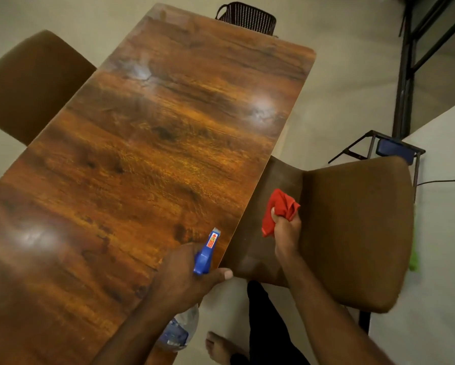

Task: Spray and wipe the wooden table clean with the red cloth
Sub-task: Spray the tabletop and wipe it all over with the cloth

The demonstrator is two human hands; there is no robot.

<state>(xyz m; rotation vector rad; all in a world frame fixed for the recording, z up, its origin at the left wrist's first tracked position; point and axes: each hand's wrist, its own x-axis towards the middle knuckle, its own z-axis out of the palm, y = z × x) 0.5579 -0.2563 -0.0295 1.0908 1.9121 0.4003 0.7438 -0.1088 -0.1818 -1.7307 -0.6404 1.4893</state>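
Observation:
The long wooden table fills the left and middle of the view, its glossy top showing light glare. My left hand grips the blue trigger head of a clear spray bottle at the table's near right edge, nozzle pointing over the tabletop. The bottle's body hangs below my wrist. My right hand holds the bunched red cloth off the table, above the seat of the brown chair beside it.
A brown padded chair stands tight against the table's right side, another brown chair at the left. A dark woven basket sits past the far end. A black metal frame and small stand are at right. My bare foot is below.

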